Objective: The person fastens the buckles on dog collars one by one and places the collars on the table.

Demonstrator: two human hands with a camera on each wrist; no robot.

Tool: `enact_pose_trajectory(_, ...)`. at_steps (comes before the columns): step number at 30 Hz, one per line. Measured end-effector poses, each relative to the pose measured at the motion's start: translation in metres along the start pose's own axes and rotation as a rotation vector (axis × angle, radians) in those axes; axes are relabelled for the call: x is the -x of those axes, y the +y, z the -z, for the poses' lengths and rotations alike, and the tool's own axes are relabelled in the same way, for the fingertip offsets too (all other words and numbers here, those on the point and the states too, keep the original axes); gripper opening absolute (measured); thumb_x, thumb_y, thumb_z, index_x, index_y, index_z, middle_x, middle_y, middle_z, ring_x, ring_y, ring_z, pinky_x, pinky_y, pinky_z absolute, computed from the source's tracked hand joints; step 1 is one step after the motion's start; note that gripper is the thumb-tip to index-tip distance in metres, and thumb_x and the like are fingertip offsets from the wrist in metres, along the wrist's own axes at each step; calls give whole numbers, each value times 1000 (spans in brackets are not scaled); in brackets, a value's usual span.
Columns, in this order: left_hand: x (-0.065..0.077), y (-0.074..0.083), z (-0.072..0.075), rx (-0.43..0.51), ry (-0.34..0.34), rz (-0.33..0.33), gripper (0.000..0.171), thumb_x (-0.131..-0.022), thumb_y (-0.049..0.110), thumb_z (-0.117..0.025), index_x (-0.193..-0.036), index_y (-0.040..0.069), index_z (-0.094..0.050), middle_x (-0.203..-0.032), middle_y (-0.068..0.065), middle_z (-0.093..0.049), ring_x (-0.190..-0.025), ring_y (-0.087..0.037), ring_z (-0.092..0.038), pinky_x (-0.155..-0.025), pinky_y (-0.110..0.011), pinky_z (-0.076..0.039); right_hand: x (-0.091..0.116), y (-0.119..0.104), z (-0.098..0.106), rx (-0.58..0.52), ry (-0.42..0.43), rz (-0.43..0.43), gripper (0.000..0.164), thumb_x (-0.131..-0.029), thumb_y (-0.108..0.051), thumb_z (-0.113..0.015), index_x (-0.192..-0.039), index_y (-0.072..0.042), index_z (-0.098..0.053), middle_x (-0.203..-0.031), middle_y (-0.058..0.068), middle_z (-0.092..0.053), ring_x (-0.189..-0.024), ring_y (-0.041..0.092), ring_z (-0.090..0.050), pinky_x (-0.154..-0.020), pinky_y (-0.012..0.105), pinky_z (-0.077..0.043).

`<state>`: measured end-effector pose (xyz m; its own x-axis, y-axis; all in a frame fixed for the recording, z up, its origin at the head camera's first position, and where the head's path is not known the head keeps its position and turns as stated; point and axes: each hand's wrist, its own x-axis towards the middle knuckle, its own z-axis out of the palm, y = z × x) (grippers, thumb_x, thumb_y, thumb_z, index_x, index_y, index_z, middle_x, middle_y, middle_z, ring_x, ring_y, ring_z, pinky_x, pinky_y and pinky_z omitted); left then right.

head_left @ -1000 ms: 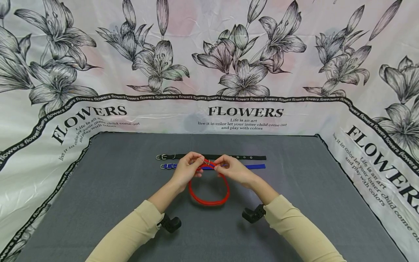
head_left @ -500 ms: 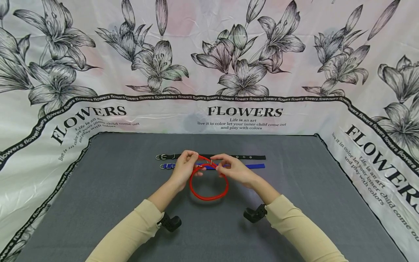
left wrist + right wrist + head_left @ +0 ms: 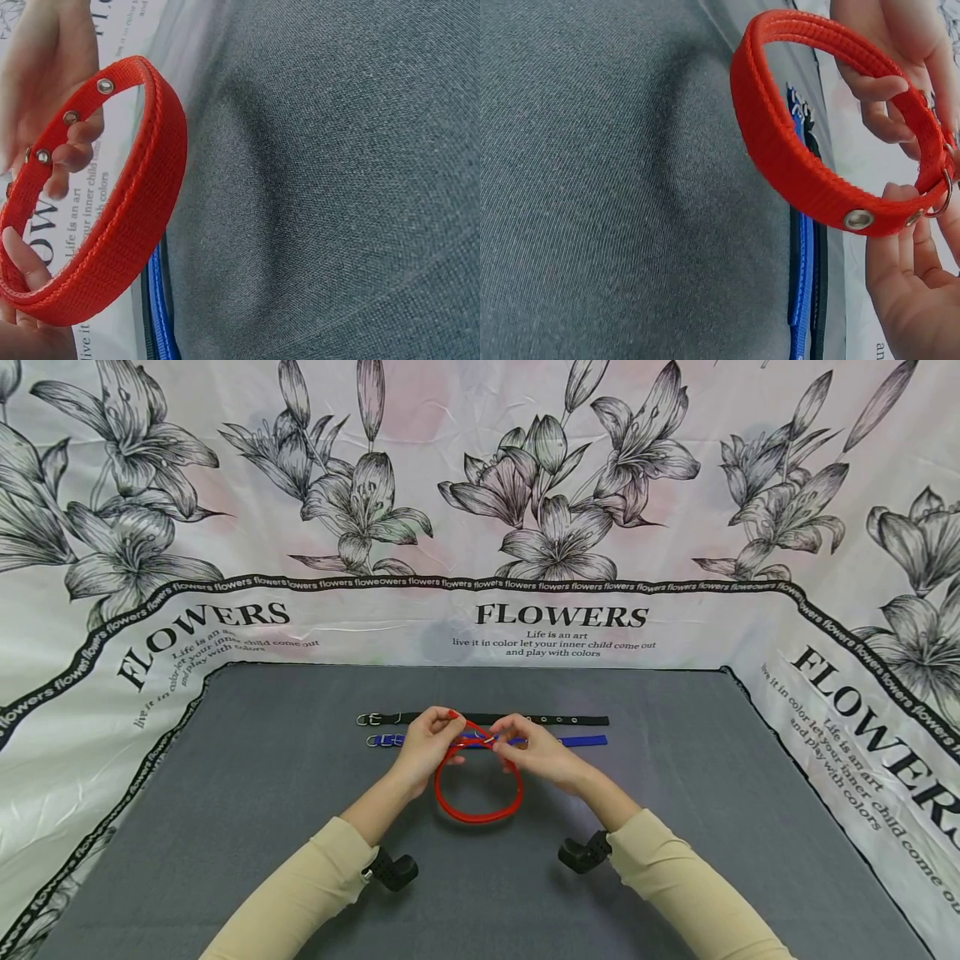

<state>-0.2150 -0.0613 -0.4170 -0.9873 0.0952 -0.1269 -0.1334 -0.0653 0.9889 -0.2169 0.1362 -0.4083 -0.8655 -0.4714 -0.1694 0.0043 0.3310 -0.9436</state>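
Note:
A red webbing collar (image 3: pixel 480 793) with metal eyelets is bent into a loop and held above the grey mat. My left hand (image 3: pixel 427 745) pinches the strap end at the loop's top left. My right hand (image 3: pixel 534 750) pinches the buckle end with its metal ring beside it. In the left wrist view the red collar (image 3: pixel 127 202) arcs past the fingers. In the right wrist view the red collar (image 3: pixel 810 172) shows an eyelet and ring near the fingertips (image 3: pixel 889 199). A blue collar (image 3: pixel 581 741) and a black collar (image 3: pixel 555 720) lie flat just behind the hands.
The grey mat (image 3: pixel 225 793) covers the table, ringed by white flower-print cloth (image 3: pixel 480 510) rising at the back and sides. The blue collar (image 3: pixel 804 255) and black collar (image 3: pixel 819 270) lie side by side. Black wrist camera mounts (image 3: pixel 393 870) sit under both sleeves.
The loop has been drawn slightly smaller and lifted a little. The strap end now crosses further over between the two hands, which stay almost in place.

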Motion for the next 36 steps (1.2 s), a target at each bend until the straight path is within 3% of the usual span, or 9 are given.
enact_pose_trajectory(4, 0, 1, 0, -10, -16, 13, 20, -92, 21, -58, -104, 7, -53, -107, -22, -58, -70, -13, -56, -55, -26, -53, -2, -2, -2, -1, 46, -6, 33, -94, -27, -54, -123, -11, -50, -110, 19, -54, -91, 36, -58, -77, 49, -51)
enact_pose_trajectory(13, 2, 2, 1, 5, -24, 17, 18, -92, 20, -58, -102, 7, -51, -97, -18, -58, -68, -16, -58, -56, -27, -53, 2, -17, -7, 6, 71, -6, 27, -92, -15, -56, -118, -5, -55, -107, 14, -58, -80, 20, -61, -77, 52, -50)
enact_pose_trajectory(18, 2, 0, 2, 9, -28, 12, 17, -92, 20, -57, -101, 7, -51, -96, -14, -59, -69, -14, -59, -59, -28, -54, -5, -8, -7, 3, 62, -13, 27, -92, -19, -58, -117, -8, -56, -107, 14, -58, -89, 33, -60, -76, 51, -51)
enact_pose_trajectory(23, 2, -1, 3, 5, -33, 2, 17, -94, 21, -53, -105, 9, -50, -105, -18, -58, -78, -14, -58, -62, -29, -55, -7, -4, -6, -2, 22, -24, 28, -92, -20, -57, -117, -9, -57, -101, 23, -58, -93, 43, -56, -76, 48, -52)
enact_pose_trajectory(28, 2, 0, 3, -2, -17, -13, 19, -95, 24, -53, -106, 9, -49, -106, -17, -58, -78, -14, -58, -61, -30, -55, -7, -6, -6, 2, -8, -31, 28, -92, -18, -55, -118, -7, -56, -95, 21, -59, -92, 46, -55, -74, 47, -52)
enact_pose_trajectory(33, 2, -2, 3, -7, -14, -1, 19, -95, 24, -53, -106, 10, -49, -104, -17, -58, -76, -14, -58, -61, -30, -55, -6, -6, -5, -10, -30, -45, 31, -93, -22, -55, -121, -8, -55, -106, 27, -56, -91, 46, -56, -75, 50, -51)
enact_pose_trajectory(36, 2, -2, 2, -8, -13, 7, 18, -94, 24, -53, -106, 10, -49, -100, -12, -59, -75, -14, -58, -61, -30, -55, -6, -6, -5, 3, -18, -44, 32, -93, -28, -55, -119, -9, -55, -105, 24, -56, -89, 46, -57, -73, 47, -52)
